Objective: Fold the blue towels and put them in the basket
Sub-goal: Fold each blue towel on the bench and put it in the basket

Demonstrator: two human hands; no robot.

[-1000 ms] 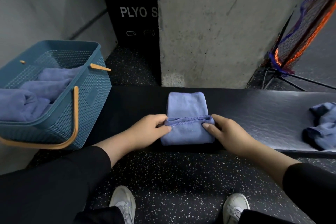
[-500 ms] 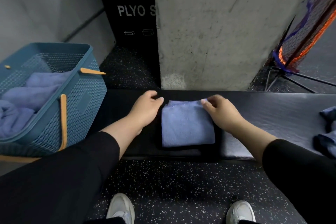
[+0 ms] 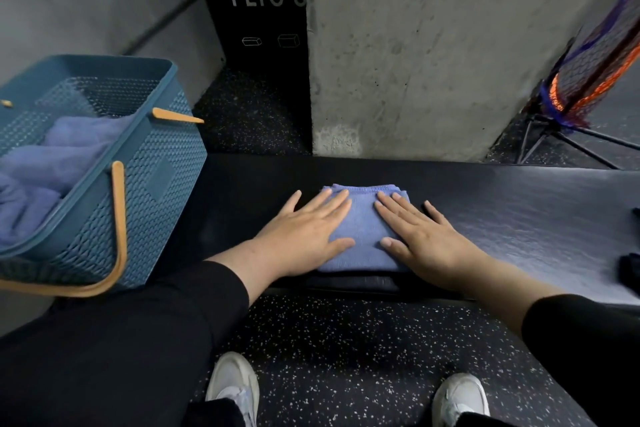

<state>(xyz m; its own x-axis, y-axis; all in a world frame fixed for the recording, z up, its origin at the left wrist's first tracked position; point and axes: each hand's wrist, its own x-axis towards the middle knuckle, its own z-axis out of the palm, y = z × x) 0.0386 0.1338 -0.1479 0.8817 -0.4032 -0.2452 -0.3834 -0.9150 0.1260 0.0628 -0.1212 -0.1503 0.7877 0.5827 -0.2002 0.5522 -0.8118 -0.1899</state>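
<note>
A folded blue towel [image 3: 363, 232] lies on the black bench [image 3: 519, 211] straight in front of me. My left hand [image 3: 301, 236] presses flat on its left side with straight fingers. On its right side my right hand [image 3: 422, 239] presses down flat in the same way. The teal basket [image 3: 152, 184] with tan handles stands at the bench's left end and holds several blue towels [image 3: 65, 152].
A concrete pillar [image 3: 433, 45] and a black PLYO sign [image 3: 259, 28] rise behind the bench. A netted stand [image 3: 588, 80] leans at the far right. Dark cloth [image 3: 632, 270] shows at the right edge of the bench. My shoes are on the speckled floor below.
Both hands folded the near half of the towel away from me, let go of its edge and now lie flat on top of it.
</note>
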